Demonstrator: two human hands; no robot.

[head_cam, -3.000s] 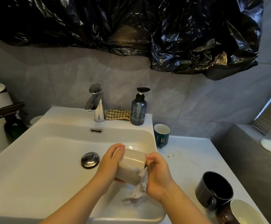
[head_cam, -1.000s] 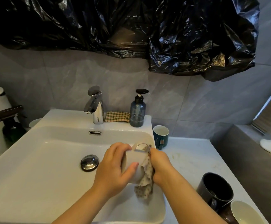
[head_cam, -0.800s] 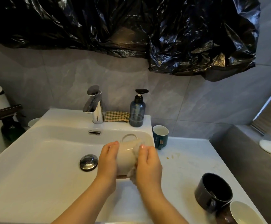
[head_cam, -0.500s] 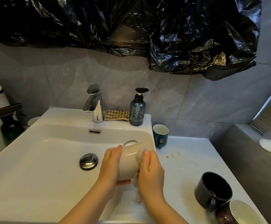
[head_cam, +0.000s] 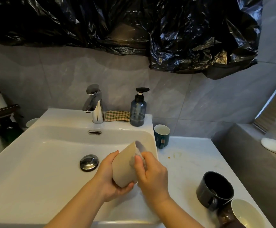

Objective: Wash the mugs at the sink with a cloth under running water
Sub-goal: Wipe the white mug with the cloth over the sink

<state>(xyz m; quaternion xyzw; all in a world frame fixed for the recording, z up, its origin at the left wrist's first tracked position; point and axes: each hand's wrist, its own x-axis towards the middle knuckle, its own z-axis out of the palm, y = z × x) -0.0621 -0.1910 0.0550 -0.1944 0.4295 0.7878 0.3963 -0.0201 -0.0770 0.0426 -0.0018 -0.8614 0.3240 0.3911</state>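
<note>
Over the right side of the white sink (head_cam: 35, 162), my left hand (head_cam: 111, 176) grips a beige mug (head_cam: 124, 165) from below, tilted with its mouth toward the upper right. My right hand (head_cam: 152, 173) presses a bunched, wet cloth (head_cam: 139, 157) against the mug's rim; most of the cloth is hidden by my fingers. The chrome tap (head_cam: 94, 104) stands at the back of the basin, and no water stream shows. A teal mug (head_cam: 161, 135), a black mug (head_cam: 215, 190) and a brown mug with a white inside (head_cam: 242, 214) wait on the counter to the right.
A blue soap dispenser (head_cam: 138, 109) and a checked cloth (head_cam: 116, 115) sit behind the basin. The drain plug (head_cam: 89, 162) is in the basin's middle. A dark spray bottle (head_cam: 7, 125) and a white bin stand at left. A grey ledge (head_cam: 256, 153) rises at right.
I have turned the mug so its handle no longer shows and its mouth points up and right. My right hand moved the cloth from the mug's side to its rim.
</note>
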